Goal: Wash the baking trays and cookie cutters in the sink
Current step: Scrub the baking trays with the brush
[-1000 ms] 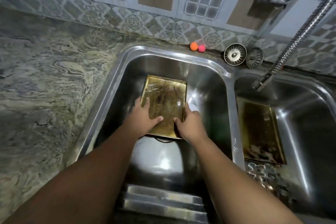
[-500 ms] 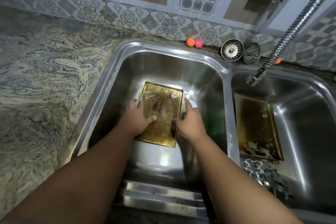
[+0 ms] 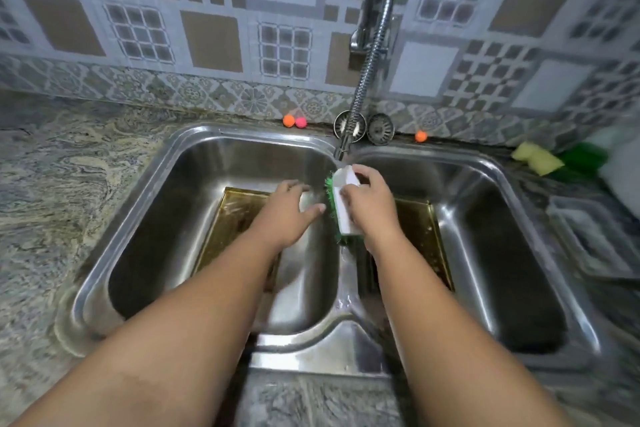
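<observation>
The countertop point(image 3: 69, 184) is marbled in swirling grey and beige, and the wall tiles point(image 3: 214, 38) are checked in white, tan and grey-blue above a floral border strip point(image 3: 194, 94). Within the silver steel sink point(image 3: 322, 354), golden-brown staining is seen on the left baking tray point(image 3: 232, 218) and darker brown on the right baking tray point(image 3: 420, 229). The brush point(image 3: 346, 208) is backed in white and bristled in green, while an orange ball point(image 3: 288, 121), a pink ball point(image 3: 301, 122), a second orange ball point(image 3: 420, 136) and a yellow sponge point(image 3: 536, 159) are ranged along the far edge.

My left hand point(image 3: 284, 215), my right hand point(image 3: 372, 210): both bare. My left forearm point(image 3: 194, 315), right forearm point(image 3: 443, 322): bare along whole visible length, wrist to bottom edge of picture. Forearms smooth, broad near bottom edge, narrower at wrists. Left fingertips blurred; nails too unclear to tell.
</observation>
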